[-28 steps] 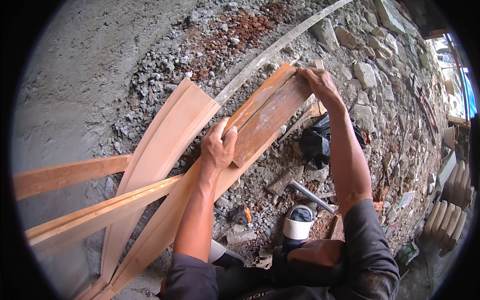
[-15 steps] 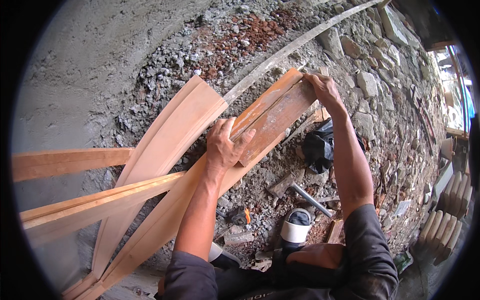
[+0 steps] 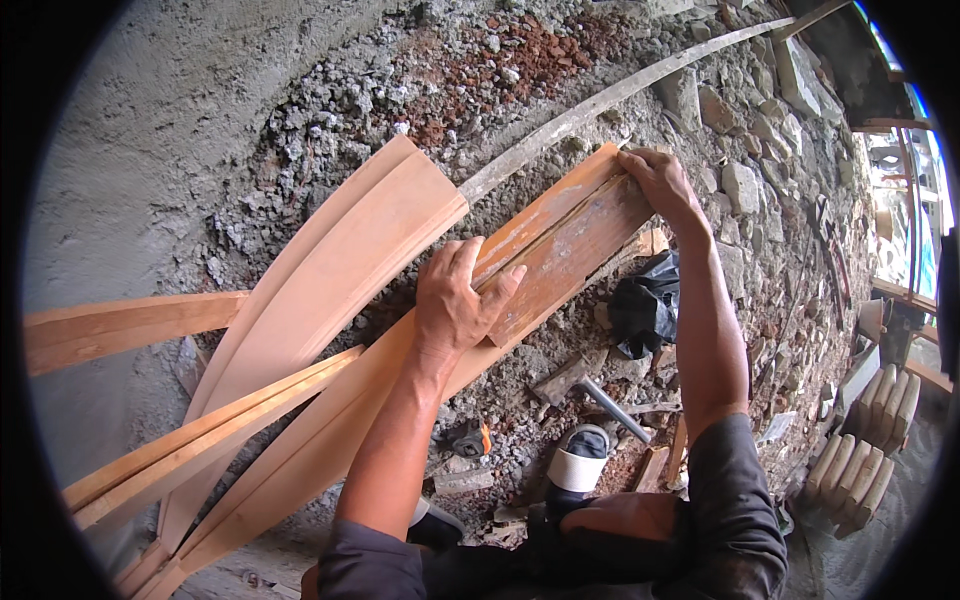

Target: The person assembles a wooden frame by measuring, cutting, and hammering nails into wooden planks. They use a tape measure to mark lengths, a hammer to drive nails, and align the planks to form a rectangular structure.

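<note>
My left hand grips the near end of a short, worn wooden block, its thumb lying across the top. The fingers of my right hand are closed over the block's far end. Orange-brown shows along one strip of the block, and pale scuffs mark its darker face. It lies lengthwise on a long, smooth wooden frame piece, whose far end it mostly covers. A second smooth frame piece, with a stepped edge, runs to the left and meets the first at the lower left.
Two wooden bars cross at the left. Near my feet lie a hammer, a tape measure and a black plastic bag. A thin strip stretches over rubble. Grooved pale blocks stand at right.
My view has shifted slightly, moving the surroundings in the picture. Both hands keep their hold on the wooden block, which still lies along the frame piece.
</note>
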Motion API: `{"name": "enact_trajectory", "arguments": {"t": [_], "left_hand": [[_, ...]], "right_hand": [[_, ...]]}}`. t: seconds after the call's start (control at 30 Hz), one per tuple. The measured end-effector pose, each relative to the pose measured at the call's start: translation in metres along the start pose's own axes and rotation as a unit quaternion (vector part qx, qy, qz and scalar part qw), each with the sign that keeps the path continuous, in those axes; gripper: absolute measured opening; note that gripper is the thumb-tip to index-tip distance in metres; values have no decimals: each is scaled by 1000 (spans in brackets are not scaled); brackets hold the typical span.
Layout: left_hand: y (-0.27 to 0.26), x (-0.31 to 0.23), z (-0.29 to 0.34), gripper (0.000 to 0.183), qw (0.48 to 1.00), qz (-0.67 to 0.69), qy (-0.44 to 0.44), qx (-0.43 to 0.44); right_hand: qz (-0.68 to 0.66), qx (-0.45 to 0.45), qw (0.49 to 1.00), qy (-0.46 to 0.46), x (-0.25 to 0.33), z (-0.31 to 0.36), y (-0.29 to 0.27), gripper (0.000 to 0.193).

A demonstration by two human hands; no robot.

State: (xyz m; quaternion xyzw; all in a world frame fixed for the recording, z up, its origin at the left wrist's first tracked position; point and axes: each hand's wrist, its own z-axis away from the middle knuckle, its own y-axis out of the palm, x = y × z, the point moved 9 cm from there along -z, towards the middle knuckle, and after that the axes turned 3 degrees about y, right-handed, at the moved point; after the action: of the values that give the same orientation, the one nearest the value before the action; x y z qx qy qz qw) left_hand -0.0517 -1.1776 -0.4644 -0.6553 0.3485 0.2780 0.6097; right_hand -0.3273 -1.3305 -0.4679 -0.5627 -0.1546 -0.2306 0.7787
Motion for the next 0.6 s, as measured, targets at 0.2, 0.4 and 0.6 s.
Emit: {"name": "enact_trajectory", "arguments": {"t": [0.2,0.4,0.6], "left_hand": [[1,2,0,67,1000,24,-14,3],[1,1,-1,63,1000,16,-6,-3],[-4,1,1,68,1000,4,2,-7]], "right_hand": [[-3,2,1000,-3,-4,-1,0,42],[17,19,1000,4,3,0,-1,43],[15,-7,999,-43,17,6,-2,42]]}}
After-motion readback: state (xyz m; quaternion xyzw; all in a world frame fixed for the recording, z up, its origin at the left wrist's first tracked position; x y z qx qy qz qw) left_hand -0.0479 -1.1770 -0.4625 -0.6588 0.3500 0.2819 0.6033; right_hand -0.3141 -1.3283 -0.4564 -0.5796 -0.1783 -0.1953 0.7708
